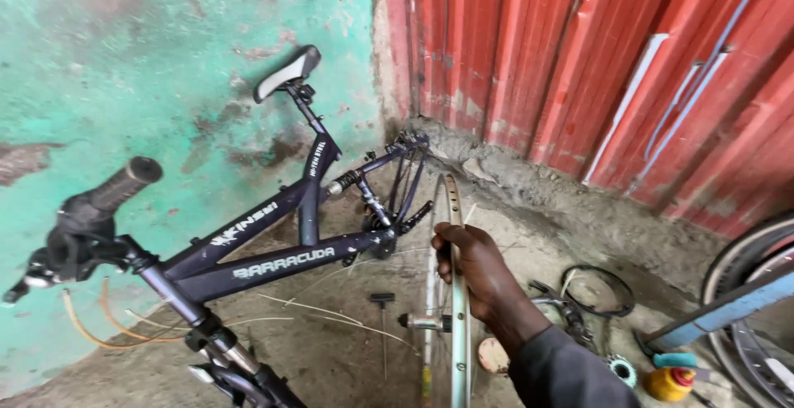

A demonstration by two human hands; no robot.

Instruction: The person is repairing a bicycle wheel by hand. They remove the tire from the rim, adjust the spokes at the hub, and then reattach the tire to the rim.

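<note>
A bare bike wheel (453, 292) is standing up on its edge on the dirt floor (331, 350), near the middle of the picture. It is showing no tyre, only a thin shiny metal rim. Thin wire spokes are running from the rim down to the hub (423, 322), a small metal piece sticking out to the left side. The wheel is turning its edge toward the camera, so it is looking very narrow, like a tall thin loop.

One hand (473, 269) is gripping the rim near the top. Its fingers are curling tight around the metal, and the thumb is pressing on the near side. The arm is coming in from the bottom right in a dark sleeve (562, 375), so this is looking like the right hand. The other hand is not showing anywhere.

Just to the left of the wheel, a dark blue bike frame (273, 251) is leaning by the green wall (165, 44). Its white and black seat (288, 71) is pointing up and a black handlebar grip (124, 183) is sticking out on the left. A small T-shaped tool (383, 325) is lying on the floor between the frame and the wheel.

The bottom of the wheel is getting cut off by the picture edge, so it is hard to tell how it is touching the ground. The front of the bike frame is running out of the picture too. On the right, another wheel (753, 309) is only partly showing beside a blue bar (728, 305). Small things are lying behind the hand, and they are too mixed up to make out.
</note>
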